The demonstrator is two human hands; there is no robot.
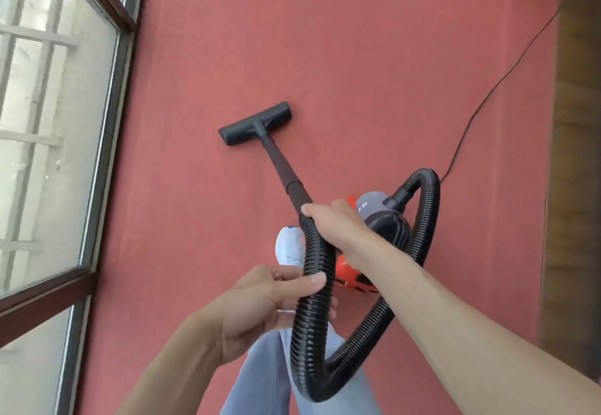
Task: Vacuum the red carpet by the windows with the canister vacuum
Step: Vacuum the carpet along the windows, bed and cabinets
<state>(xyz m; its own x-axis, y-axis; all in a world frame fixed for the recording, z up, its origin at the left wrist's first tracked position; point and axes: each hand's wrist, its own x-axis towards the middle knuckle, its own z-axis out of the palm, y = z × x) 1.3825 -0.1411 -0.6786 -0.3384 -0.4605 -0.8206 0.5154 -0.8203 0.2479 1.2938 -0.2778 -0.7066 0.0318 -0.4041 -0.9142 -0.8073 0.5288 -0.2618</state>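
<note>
The red carpet (357,73) fills the floor ahead. A black floor nozzle (255,123) lies flat on it, joined to a black wand (283,170) that slants back toward me. My right hand (338,226) grips the top of the wand where the ribbed black hose (317,284) begins. My left hand (260,304) holds the hose lower down, thumb across it. The hose loops down, round and up to the orange and grey canister (377,216), which sits on the carpet behind my right arm and is partly hidden.
Tall windows with dark wooden frames (107,128) run along the left edge of the carpet. A thin black power cord (487,95) trails from the canister to the far right. Dark wooden flooring (575,154) borders the right side. My white shoe (289,248) and grey trouser leg are below.
</note>
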